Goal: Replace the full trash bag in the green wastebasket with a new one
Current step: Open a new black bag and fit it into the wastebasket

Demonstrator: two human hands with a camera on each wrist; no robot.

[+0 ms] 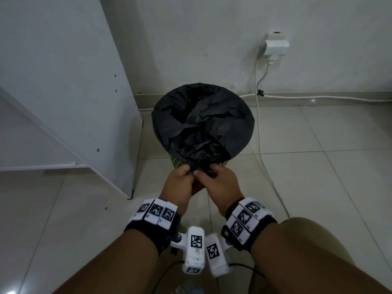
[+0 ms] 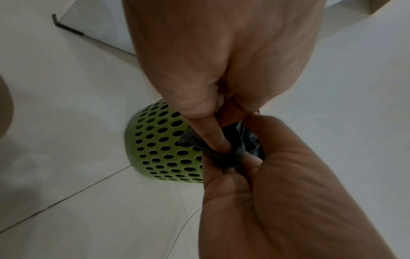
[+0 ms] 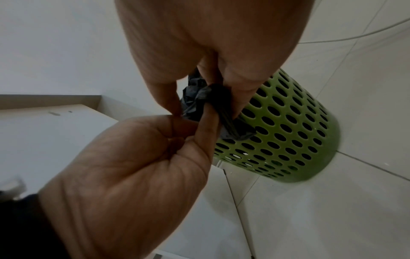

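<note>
The green perforated wastebasket [image 1: 176,164] stands on the tiled floor by the wall. A black trash bag [image 1: 201,119] lines it, folded over the rim and sagging crumpled inside. At the near rim the bag's slack is gathered into a twisted bunch [image 3: 224,112]. My left hand [image 1: 180,180] and right hand [image 1: 216,181] meet there, and both pinch that bunch. In the left wrist view a left finger [image 2: 213,135] lies through the twisted plastic against the basket wall [image 2: 155,145]. The right wrist view shows the right fingers [image 3: 239,82] gripping the bunch beside the basket [image 3: 288,133].
A white cabinet panel [image 1: 63,81] stands close to the basket's left. On the wall at the right is a socket with an adapter [image 1: 275,45]; its white cable [image 1: 259,128] runs down past the basket. My knee [image 1: 318,240] is at the lower right.
</note>
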